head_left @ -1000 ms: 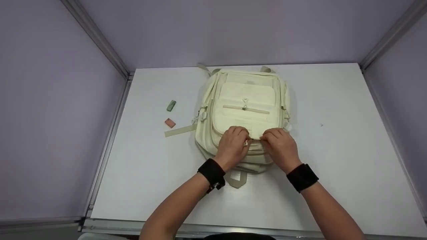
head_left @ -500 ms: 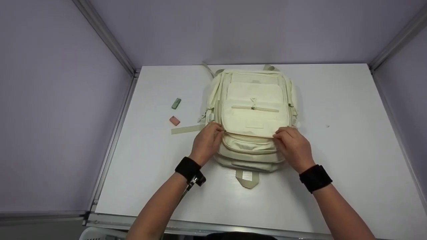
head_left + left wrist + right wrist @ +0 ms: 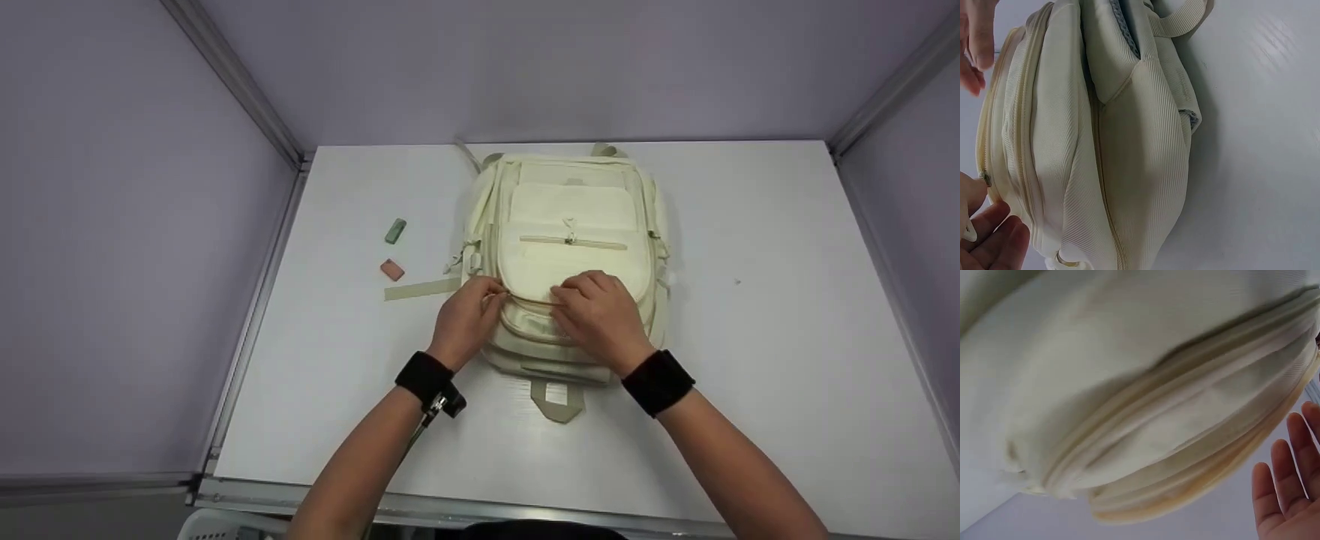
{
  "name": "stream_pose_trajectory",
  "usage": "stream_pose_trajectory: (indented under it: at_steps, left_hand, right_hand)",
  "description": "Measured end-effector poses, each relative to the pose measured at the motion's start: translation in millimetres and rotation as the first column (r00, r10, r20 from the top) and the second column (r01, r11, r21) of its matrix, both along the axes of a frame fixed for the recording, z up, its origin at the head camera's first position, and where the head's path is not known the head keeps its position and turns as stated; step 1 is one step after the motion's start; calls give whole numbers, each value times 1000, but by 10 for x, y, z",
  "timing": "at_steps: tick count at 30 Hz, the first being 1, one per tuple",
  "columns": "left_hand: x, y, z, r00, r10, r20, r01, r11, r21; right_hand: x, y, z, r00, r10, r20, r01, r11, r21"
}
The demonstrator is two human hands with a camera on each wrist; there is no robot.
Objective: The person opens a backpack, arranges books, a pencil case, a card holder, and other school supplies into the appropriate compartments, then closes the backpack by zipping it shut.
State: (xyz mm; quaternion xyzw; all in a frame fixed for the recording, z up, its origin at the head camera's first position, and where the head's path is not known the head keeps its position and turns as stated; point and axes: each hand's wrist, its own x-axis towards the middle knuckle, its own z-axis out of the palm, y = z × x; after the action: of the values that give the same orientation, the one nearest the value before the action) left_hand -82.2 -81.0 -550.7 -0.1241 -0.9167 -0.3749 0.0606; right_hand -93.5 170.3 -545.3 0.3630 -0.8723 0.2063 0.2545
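A cream backpack (image 3: 540, 262) lies on its back on the white table, its top handle (image 3: 557, 412) toward the person. My left hand (image 3: 466, 319) is at the left end of the curved front pocket's zipper and pinches the zipper pull; the slider (image 3: 985, 179) shows beside the fingers in the left wrist view. My right hand (image 3: 604, 319) is over the middle of that zipper edge, fingertips right at it. In the right wrist view its fingers (image 3: 1286, 467) are stretched out beside the gaping pocket edge (image 3: 1213, 478), the thumb hidden.
Left of the backpack lie a green block-shaped item (image 3: 395, 231) and a pinkish-red one (image 3: 392, 270). A loose strap (image 3: 420, 289) reaches out from the bag's left side. Walls stand around the table, and a pale basket (image 3: 225, 525) shows below its front edge.
My left hand has moved left from the middle of the zipper edge to its left end. My right hand went right along the edge, then back to the middle.
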Motion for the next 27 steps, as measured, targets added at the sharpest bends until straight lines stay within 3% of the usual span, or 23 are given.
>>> stream_pose_trajectory:
  at_steps: [5,12,15,19,27]
  left_hand:
    - [-11,26,-12,999,7,31,-7,1000,-4]
    - [-26,-48,-1,999,13,41,-13,1000,-2]
    - [-89,-69,21,998,31,45,-30,1000,-7]
    - [-249,-108,31,997,67,44,-67,998,-9]
    - [-718,-156,38,993,104,64,-102,994,-40]
  right_hand:
    - [-78,-169,18,1000,-26,16,25,999,39]
    - [-59,-263,-47,996,-28,-89,32,999,38]
    - [-30,-260,-66,994,-38,-103,41,999,24]
    - [-4,-228,-44,995,-36,-93,39,999,22]
    - [-2,-210,14,995,-49,-85,51,999,17]
